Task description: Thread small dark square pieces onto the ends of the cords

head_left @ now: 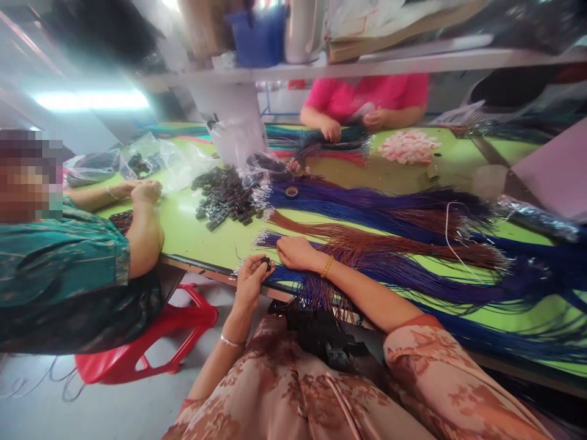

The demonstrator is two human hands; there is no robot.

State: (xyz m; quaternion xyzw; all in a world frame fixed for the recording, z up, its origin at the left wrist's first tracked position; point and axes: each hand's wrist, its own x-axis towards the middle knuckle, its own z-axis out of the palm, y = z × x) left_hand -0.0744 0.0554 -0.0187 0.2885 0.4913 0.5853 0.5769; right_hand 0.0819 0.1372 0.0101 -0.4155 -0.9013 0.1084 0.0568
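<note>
Along the near edge of the green table [183, 235], the left hand [250, 280] pinches a small black part [266, 263] just left of the curled right hand [294, 252], whose grip I cannot tell and which lies nearer the dark wires [413, 282] stretching lengthwise to the right.

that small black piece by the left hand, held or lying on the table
Held: the left hand is closed on the small black piece, apart from the black heap on the table.

Remotely, I'm seeing a blue bin [257, 38] and a pale jug [302, 32] standing on the shelf [413, 65], while a red stool [107, 366] is supporting a person in teal [68, 260].
</note>
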